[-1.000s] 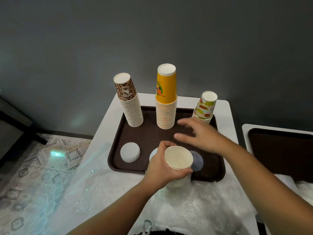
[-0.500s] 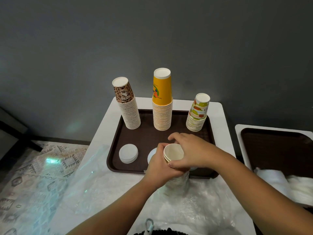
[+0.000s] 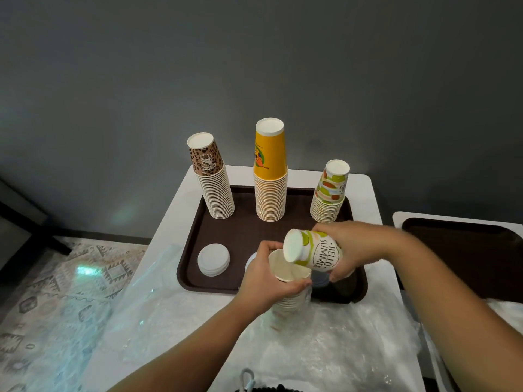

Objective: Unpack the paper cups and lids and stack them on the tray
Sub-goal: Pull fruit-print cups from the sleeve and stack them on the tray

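Above the tray (image 3: 192, 250), the right grip (image 3: 351, 250) holds a tipped "Hello Summer" cup (image 3: 314, 251); left grip (image 3: 271, 281) clasps the stack (image 3: 291, 301)

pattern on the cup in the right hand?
White cup with green blobs and black "HELLO SUMMER" lettering, gripped by the right hand. Head view.

Your right hand (image 3: 351, 250) grips a "Hello Summer" cup (image 3: 314, 251) (tilted sideways) above the nested cups (image 3: 288, 281) your left hand (image 3: 266, 281) holds at the brown tray (image 3: 192, 250).
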